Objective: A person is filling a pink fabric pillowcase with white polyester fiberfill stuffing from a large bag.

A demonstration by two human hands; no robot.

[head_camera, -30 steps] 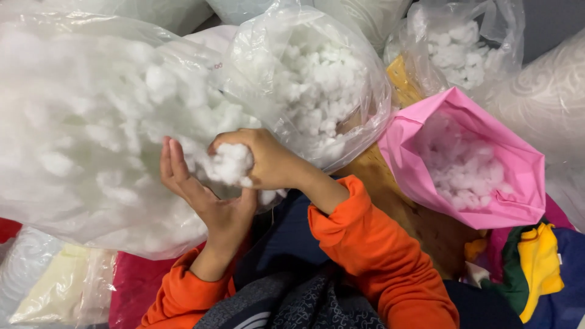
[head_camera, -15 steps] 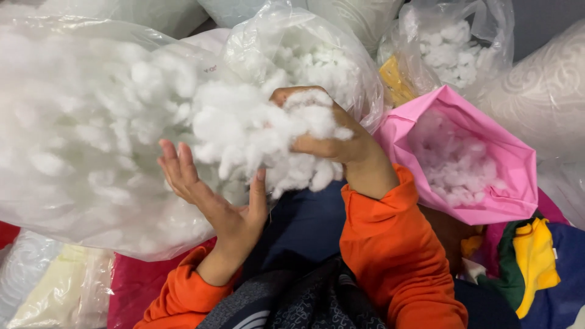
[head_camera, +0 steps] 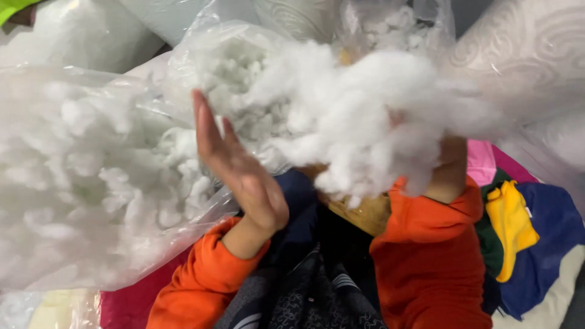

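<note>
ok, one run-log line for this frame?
left hand: open, flat against clear plastic bag of white stuffing | right hand: buried in lifted clump of white fibre stuffing | both sleeves orange

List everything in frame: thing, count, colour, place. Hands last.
clump of stuffing fibre: one, white, lifted at centre right, covering the right hand
large clear bag of fibre: one, clear plastic with white filling, left
smaller clear bag of fibre: one, clear, top centre behind the left hand
third clear bag: one, clear with white filling, top right of centre
pink bag: one, pink, mostly hidden, right
folded cloth: a pile, yellow, blue and green, lower right
quilted white cushions: at least one, top right
left hand: open, fingers straight, against the large bag
right hand: only the wrist shows; raised inside the clump
orange sleeves: two, bottom
</note>
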